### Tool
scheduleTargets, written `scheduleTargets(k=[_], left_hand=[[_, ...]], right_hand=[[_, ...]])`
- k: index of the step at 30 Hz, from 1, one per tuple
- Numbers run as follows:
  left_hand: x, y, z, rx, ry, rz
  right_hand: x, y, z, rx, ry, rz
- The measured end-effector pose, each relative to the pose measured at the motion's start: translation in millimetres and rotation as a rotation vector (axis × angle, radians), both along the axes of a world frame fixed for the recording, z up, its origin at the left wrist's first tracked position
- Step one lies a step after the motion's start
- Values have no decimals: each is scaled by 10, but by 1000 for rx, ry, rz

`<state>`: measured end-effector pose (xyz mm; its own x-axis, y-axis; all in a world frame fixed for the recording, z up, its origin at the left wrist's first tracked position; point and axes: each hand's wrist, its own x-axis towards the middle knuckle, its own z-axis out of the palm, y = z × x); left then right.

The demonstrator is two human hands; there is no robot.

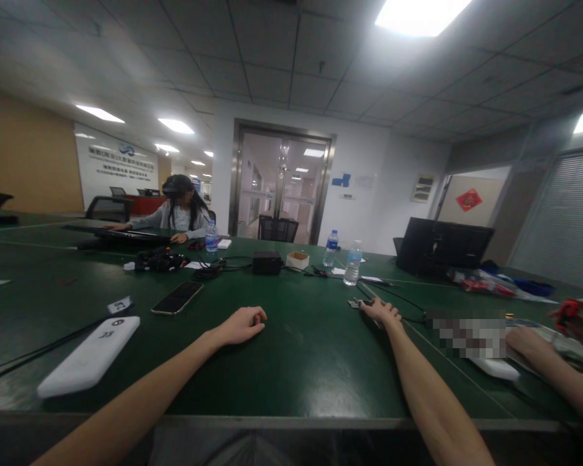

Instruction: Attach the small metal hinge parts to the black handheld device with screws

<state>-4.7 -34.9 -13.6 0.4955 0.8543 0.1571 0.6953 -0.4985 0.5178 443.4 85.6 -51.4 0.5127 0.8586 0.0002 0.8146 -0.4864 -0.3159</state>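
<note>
So the right hand (383, 312) is down on the worktop (291, 382) with its fingers bunched over a small gadget (354, 303), only the silvery end poking out, and honestly I can't tell if they're gripping it or just resting on it. The left hand (243, 325) lies well off to the other side, fingers loosely curled, nothing in them. The gadget's near the clear bottle (352, 264), with a second bottle (331, 250) just behind, and that's what bugs me: one careless forward shove and the near bottle could tip, maybe onto the cables (398, 294) running close by. Those cables could also snag the wrist or the gadget if the arm swings right. A co-worker's hand (529, 343) is working over on that side too, so a wide elbow might bump it. On the left, the phone (177, 298) and white power bank (92, 356) lie well apart from the gadget, but a sloppy sweep of the left forearm could knock the power bank toward the edge.
</note>
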Motion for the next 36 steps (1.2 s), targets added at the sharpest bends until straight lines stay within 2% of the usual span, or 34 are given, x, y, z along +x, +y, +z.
scheduleTargets(k=[15, 25, 31, 36], left_hand=[[2, -60, 68, -32, 0, -4], [6, -5, 10, 13, 8, 2], [13, -29, 35, -6, 19, 13], [-20, 12, -7, -13, 9, -2]], right_hand=[[10, 13, 1, 4, 2, -15], [-19, -5, 8, 13, 29, -32], [-19, -5, 1, 23, 13, -38], [-48, -40, 27, 39, 22, -51]])
